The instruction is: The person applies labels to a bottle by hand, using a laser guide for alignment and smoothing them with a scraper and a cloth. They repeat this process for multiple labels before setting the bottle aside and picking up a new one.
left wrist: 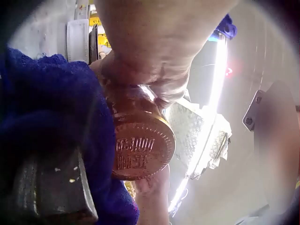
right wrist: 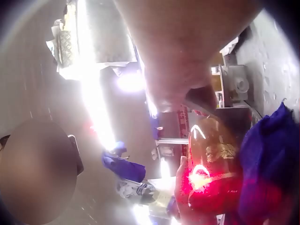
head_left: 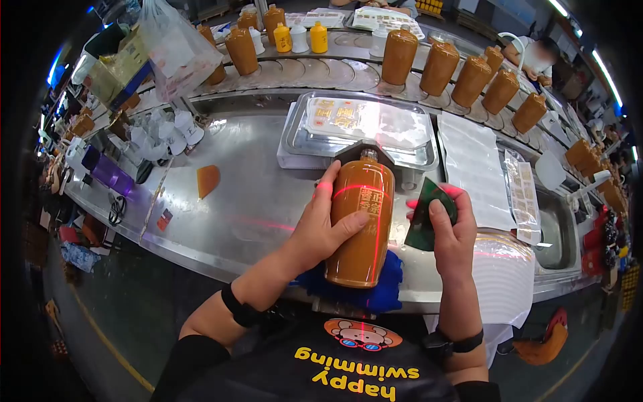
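A glossy brown bottle [head_left: 355,258] with gold characters on its front leans over the near edge of the steel table, its neck pointing away. My left hand [head_left: 318,231] grips it around the side, thumb across the front. In the left wrist view the bottle's round base [left wrist: 143,152] shows embossed characters. Just right of the bottle, my right hand [head_left: 457,231] pinches a flat, dark green piece [head_left: 420,233] between thumb and fingers, apart from the bottle. A blue cloth [head_left: 390,285] lies beneath the bottle's lower end. Red laser lines cross the bottle's front.
Behind the bottle stands a metal tray [head_left: 291,144] with printed sticker sheets [head_left: 335,115]. Several brown bottles [head_left: 400,57] line the conveyor [head_left: 321,74]. An amber flat piece [head_left: 208,181] lies on the table's left, near a purple bottle [head_left: 110,174]. At right is a sink [head_left: 559,238].
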Demonstrator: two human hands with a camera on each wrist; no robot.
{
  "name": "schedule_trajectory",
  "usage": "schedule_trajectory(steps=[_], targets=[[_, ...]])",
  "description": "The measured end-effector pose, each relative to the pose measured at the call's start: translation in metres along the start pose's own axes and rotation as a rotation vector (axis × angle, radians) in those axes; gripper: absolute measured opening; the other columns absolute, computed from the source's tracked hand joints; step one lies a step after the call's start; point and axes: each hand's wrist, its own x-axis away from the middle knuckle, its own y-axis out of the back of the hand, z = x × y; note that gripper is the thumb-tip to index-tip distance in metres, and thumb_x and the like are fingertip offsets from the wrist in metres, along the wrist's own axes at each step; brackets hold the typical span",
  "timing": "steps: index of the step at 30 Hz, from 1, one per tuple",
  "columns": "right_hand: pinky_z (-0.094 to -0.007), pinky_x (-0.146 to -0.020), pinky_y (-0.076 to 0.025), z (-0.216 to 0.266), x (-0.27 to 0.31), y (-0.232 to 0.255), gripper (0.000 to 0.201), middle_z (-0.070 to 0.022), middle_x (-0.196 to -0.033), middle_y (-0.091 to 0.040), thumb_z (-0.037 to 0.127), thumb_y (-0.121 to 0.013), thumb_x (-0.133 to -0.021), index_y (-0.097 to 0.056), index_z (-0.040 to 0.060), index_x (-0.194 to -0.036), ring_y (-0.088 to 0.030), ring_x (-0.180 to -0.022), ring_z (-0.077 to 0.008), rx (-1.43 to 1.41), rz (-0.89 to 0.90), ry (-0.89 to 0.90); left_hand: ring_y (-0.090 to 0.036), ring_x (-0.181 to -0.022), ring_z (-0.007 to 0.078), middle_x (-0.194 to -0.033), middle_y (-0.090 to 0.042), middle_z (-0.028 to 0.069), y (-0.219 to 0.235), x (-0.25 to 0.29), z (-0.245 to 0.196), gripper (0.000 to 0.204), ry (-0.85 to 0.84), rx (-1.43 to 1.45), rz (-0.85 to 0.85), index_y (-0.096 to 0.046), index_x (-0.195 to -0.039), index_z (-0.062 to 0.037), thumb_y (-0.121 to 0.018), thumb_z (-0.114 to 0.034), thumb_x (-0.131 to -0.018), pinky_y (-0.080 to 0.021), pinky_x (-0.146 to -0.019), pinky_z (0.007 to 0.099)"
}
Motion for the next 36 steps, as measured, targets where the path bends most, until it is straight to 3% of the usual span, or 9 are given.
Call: schedule_trajectory(steps=[3, 6, 9, 12, 16, 20, 29, 32, 36], targets=[[-0.0205, -0.061, -0.044, 0.010, 0.005, 0.000, 0.019, 0.0005, -0.078, -0.057, 0.015, -0.064, -0.091, -0.052, 0.0029, -0.099, -0.051, -0.070, -0.0039, 0.120, -0.030, 0.014, -0.039, -0.133, 0.0343, -0.142, -0.038, 0.0277, 0.000, 0.004, -0.005, 0.098, 0.000, -0.048, 0.015, -0.010, -0.148, 0.0072, -0.066, -0.044, -0.087, -0.030, -0.110, 0.0404], [-0.0196, -0.062, -0.044, 0.009, 0.007, -0.004, 0.020, 0.0024, -0.080, -0.057, 0.017, -0.067, -0.090, -0.053, 0.0043, -0.098, -0.050, -0.071, -0.0030, 0.105, 0.049, -0.013, -0.034, -0.136, 0.0375, -0.145, -0.033, 0.0288, -0.001, 0.007, -0.001, 0.096, -0.065, -0.158, -0.046, -0.011, -0.149, 0.0055, -0.066, -0.042, -0.087, -0.025, -0.113, 0.0444], [-0.0192, -0.063, -0.044, 0.013, 0.013, -0.010, 0.020, 0.0029, -0.081, -0.057, 0.017, -0.067, -0.091, -0.053, 0.0045, -0.099, -0.050, -0.072, -0.0026, 0.001, 0.039, -0.069, -0.030, -0.138, 0.0401, -0.147, -0.031, 0.0280, 0.005, 0.009, -0.004, 0.096, -0.394, -0.444, -0.045, -0.011, -0.149, 0.0039, -0.068, -0.038, -0.084, -0.021, -0.114, 0.0474], [-0.0189, -0.065, -0.044, 0.012, 0.018, -0.009, 0.019, 0.0021, -0.083, -0.058, 0.014, -0.066, -0.091, -0.053, 0.0035, -0.101, -0.052, -0.074, -0.0027, -0.059, 0.048, -0.116, -0.031, -0.135, 0.0413, -0.147, -0.032, 0.0256, 0.003, 0.004, -0.012, 0.097, -0.427, -0.550, -0.043, -0.013, -0.149, 0.0027, -0.070, -0.035, -0.081, -0.022, -0.113, 0.0488], [-0.0190, -0.066, -0.045, 0.013, 0.027, -0.008, 0.020, 0.0014, -0.085, -0.059, 0.012, -0.066, -0.091, -0.053, 0.0026, -0.102, -0.053, -0.076, -0.0030, -0.060, 0.079, -0.142, -0.034, -0.131, 0.0416, -0.144, -0.035, 0.0254, -0.005, -0.011, -0.024, 0.092, -0.182, -0.406, -0.054, -0.019, -0.147, 0.0035, -0.071, -0.031, -0.080, -0.025, -0.111, 0.0486], [-0.0192, -0.067, -0.045, 0.009, 0.027, -0.006, 0.021, 0.0013, -0.086, -0.059, 0.011, -0.066, -0.091, -0.052, 0.0025, -0.104, -0.054, -0.076, -0.0033, -0.094, 0.066, -0.153, -0.034, -0.135, 0.0330, -0.145, -0.034, 0.0230, -0.003, -0.025, -0.015, 0.087, -0.160, -0.396, -0.030, -0.024, -0.145, 0.0045, -0.073, -0.028, -0.081, -0.026, -0.113, 0.0396], [-0.0194, -0.065, -0.045, 0.003, 0.024, -0.009, 0.021, 0.0018, -0.084, -0.059, 0.013, -0.066, -0.090, -0.053, 0.0022, -0.103, -0.053, -0.075, -0.0029, -0.049, 0.074, -0.153, -0.048, -0.124, 0.0270, -0.135, -0.045, 0.0212, -0.003, -0.034, -0.007, 0.081, -0.091, -0.281, -0.041, -0.029, -0.142, 0.0062, -0.072, -0.026, -0.081, -0.037, -0.105, 0.0350], [-0.0199, -0.065, -0.044, 0.005, 0.024, -0.013, 0.021, 0.0017, -0.083, -0.059, 0.014, -0.066, -0.090, -0.053, 0.0020, -0.102, -0.052, -0.075, -0.0031, -0.043, 0.066, -0.149, -0.041, -0.129, 0.0376, -0.135, -0.044, 0.0274, -0.004, -0.034, -0.009, 0.078, -0.106, -0.230, -0.056, -0.034, -0.138, 0.0080, -0.069, -0.032, -0.082, -0.032, -0.109, 0.0414], [-0.0208, -0.066, -0.045, 0.016, 0.032, -0.019, 0.019, 0.0004, -0.083, -0.059, 0.013, -0.066, -0.090, -0.054, 0.0014, -0.099, -0.053, -0.075, -0.0038, -0.019, 0.129, -0.200, -0.051, -0.115, 0.0195, -0.128, -0.050, 0.0164, -0.005, -0.037, 0.002, 0.068, -0.090, -0.213, -0.056, -0.032, -0.140, 0.0042, -0.066, -0.024, -0.089, -0.041, -0.099, 0.0318]])
